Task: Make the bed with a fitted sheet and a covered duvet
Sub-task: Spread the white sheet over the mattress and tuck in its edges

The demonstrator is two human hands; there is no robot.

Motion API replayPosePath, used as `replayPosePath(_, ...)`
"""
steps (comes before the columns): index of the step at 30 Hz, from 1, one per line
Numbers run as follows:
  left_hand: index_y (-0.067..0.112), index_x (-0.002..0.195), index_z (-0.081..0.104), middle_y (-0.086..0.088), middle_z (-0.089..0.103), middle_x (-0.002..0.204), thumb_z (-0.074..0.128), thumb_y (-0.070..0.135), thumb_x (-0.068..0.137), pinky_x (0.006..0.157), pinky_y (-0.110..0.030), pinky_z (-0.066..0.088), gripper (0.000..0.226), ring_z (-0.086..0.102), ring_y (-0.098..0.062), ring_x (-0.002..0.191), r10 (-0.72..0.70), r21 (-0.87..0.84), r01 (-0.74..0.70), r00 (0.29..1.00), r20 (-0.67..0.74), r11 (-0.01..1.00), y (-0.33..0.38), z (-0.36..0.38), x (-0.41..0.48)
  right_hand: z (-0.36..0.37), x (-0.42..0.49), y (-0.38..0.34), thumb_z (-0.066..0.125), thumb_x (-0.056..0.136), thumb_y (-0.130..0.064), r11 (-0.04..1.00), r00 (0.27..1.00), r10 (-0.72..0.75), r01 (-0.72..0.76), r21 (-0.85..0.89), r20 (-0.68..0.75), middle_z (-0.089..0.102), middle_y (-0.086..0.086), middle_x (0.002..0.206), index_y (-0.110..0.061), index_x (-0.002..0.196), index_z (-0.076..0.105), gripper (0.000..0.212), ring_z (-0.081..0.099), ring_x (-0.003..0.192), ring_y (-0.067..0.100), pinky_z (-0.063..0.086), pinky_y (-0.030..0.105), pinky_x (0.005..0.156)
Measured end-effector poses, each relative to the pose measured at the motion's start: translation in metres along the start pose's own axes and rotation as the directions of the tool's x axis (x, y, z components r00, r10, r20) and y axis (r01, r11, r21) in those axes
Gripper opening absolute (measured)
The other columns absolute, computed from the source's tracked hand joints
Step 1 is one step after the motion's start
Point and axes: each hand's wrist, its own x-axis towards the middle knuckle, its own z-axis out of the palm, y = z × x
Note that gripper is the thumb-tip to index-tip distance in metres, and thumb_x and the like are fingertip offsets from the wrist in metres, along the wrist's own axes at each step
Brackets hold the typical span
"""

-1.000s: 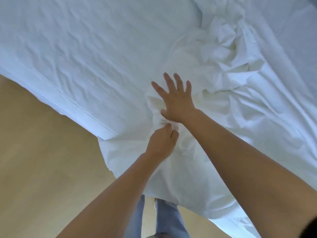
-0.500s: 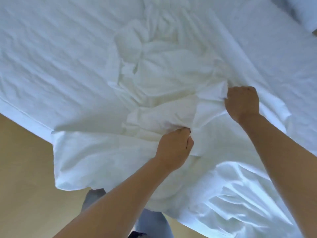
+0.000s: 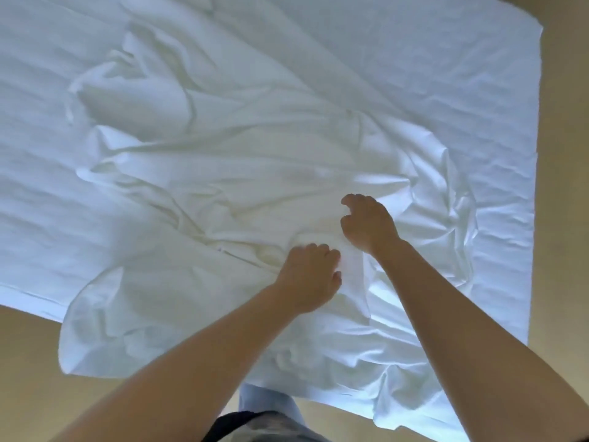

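Observation:
A crumpled white duvet cover [image 3: 223,173] lies bunched across the bed, on top of a flatter white sheet [image 3: 446,74] that covers the mattress. One loose corner of the cover hangs over the near bed edge at lower left. My left hand [image 3: 309,275] grips a fold of the cover near the middle, fingers curled into the cloth. Just to its upper right, my right hand [image 3: 369,223] has curled fingers that pinch another fold of the same cover. The two hands are close together.
Tan floor [image 3: 28,362] shows at the lower left and along the right side beyond the bed's edge. My legs in light jeans [image 3: 271,406] stand against the near edge of the bed.
The view has swung right, so the bed's right edge now shows. My right hand has come back towards my left hand, and the cover lies more spread out.

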Motion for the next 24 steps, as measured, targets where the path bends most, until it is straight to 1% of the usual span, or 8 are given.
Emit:
replayPosePath(5, 0.01, 0.124, 0.046, -0.008, 0.048, 0.12, 0.053, 0.033, 0.089, 0.088, -0.035, 0.036, 0.043, 0.045, -0.027, 0.11, -0.381, -0.093, 0.37, 0.909, -0.171, 0.924, -0.086, -0.01, -0.017, 0.024, 0.001, -0.048, 0.041, 0.088, -0.012, 0.984, 0.984, -0.177, 0.177, 0.034, -0.003, 0.058, 0.011, 0.118, -0.006, 0.119, 0.052, 0.034, 0.048, 0.11, 0.028, 0.033, 0.032, 0.09)
replayPosePath(8, 0.014, 0.138, 0.031, -0.009, 0.043, 0.136, 0.05, 0.052, 0.088, 0.103, -0.042, 0.028, 0.067, 0.04, -0.028, 0.125, -0.584, -0.083, 0.586, 0.81, 0.049, 0.806, -0.128, -0.009, -0.039, 0.034, 0.004, -0.078, 0.04, 0.089, -0.012, 0.966, 0.967, -0.255, 0.253, 0.054, 0.03, 0.057, 0.011, 0.117, -0.004, 0.119, 0.052, 0.034, 0.048, 0.109, 0.028, 0.035, 0.032, 0.088)
replayPosePath(12, 0.017, 0.129, 0.042, -0.003, 0.056, 0.126, 0.031, 0.066, 0.088, 0.113, -0.047, 0.001, 0.064, 0.047, -0.021, 0.123, -0.587, 0.08, 0.593, 0.754, 0.294, 0.801, -0.161, 0.0, -0.071, 0.049, 0.004, -0.122, 0.04, 0.091, -0.016, 0.93, 0.928, -0.365, 0.36, 0.074, 0.078, 0.056, 0.011, 0.117, -0.005, 0.121, 0.051, 0.034, 0.048, 0.108, 0.028, 0.036, 0.035, 0.085)
replayPosePath(14, 0.014, 0.113, 0.047, -0.006, 0.061, 0.115, 0.029, 0.052, 0.095, 0.105, -0.039, 0.023, 0.045, 0.051, -0.023, 0.108, -0.553, 0.079, 0.565, 0.756, 0.351, 0.821, -0.166, 0.007, -0.089, 0.06, 0.002, -0.147, 0.041, 0.093, -0.022, 0.9, 0.891, -0.435, 0.429, 0.068, 0.134, 0.055, 0.01, 0.118, -0.007, 0.122, 0.05, 0.034, 0.047, 0.109, 0.028, 0.036, 0.036, 0.088)
replayPosePath(15, 0.014, 0.1, 0.045, -0.009, 0.063, 0.109, 0.03, 0.044, 0.097, 0.09, -0.035, 0.034, 0.033, 0.051, -0.023, 0.098, -0.551, 0.05, 0.569, 0.764, 0.336, 0.821, -0.166, 0.011, -0.097, 0.066, 0.001, -0.159, 0.041, 0.093, -0.024, 0.885, 0.869, -0.465, 0.463, 0.055, 0.166, 0.054, 0.009, 0.118, -0.007, 0.123, 0.049, 0.035, 0.046, 0.109, 0.028, 0.035, 0.036, 0.088)
replayPosePath(17, 0.013, 0.095, 0.042, -0.011, 0.062, 0.099, 0.033, 0.036, 0.098, 0.071, -0.031, 0.034, 0.025, 0.054, -0.026, 0.091, -0.596, -0.044, 0.624, 0.763, 0.25, 0.78, -0.167, 0.019, -0.113, 0.079, 0.001, -0.179, 0.04, 0.094, -0.027, 0.851, 0.832, -0.512, 0.525, -0.007, 0.214, 0.052, 0.008, 0.116, -0.009, 0.123, 0.048, 0.035, 0.046, 0.108, 0.027, 0.035, 0.035, 0.085)
replayPosePath(21, 0.01, 0.134, 0.032, -0.011, 0.063, 0.108, 0.036, 0.042, 0.096, 0.077, -0.035, 0.039, 0.05, 0.06, -0.03, 0.099, -0.76, -0.161, 0.768, 0.639, 0.119, 0.62, -0.182, 0.028, -0.123, 0.101, 0.004, -0.206, 0.042, 0.094, -0.037, 0.816, 0.815, -0.512, 0.56, -0.144, 0.271, 0.05, 0.007, 0.12, -0.011, 0.126, 0.043, 0.041, 0.046, 0.109, 0.025, 0.036, 0.034, 0.084)
replayPosePath(24, 0.013, 0.142, 0.022, -0.009, 0.05, 0.128, 0.036, 0.052, 0.094, 0.083, -0.039, 0.038, 0.063, 0.054, -0.03, 0.111, -0.851, -0.284, 0.855, 0.493, 0.181, 0.435, -0.197, 0.025, -0.113, 0.111, 0.005, -0.214, 0.043, 0.094, -0.038, 0.831, 0.839, -0.476, 0.527, -0.18, 0.262, 0.049, 0.007, 0.12, -0.011, 0.124, 0.044, 0.041, 0.046, 0.109, 0.026, 0.037, 0.035, 0.084)
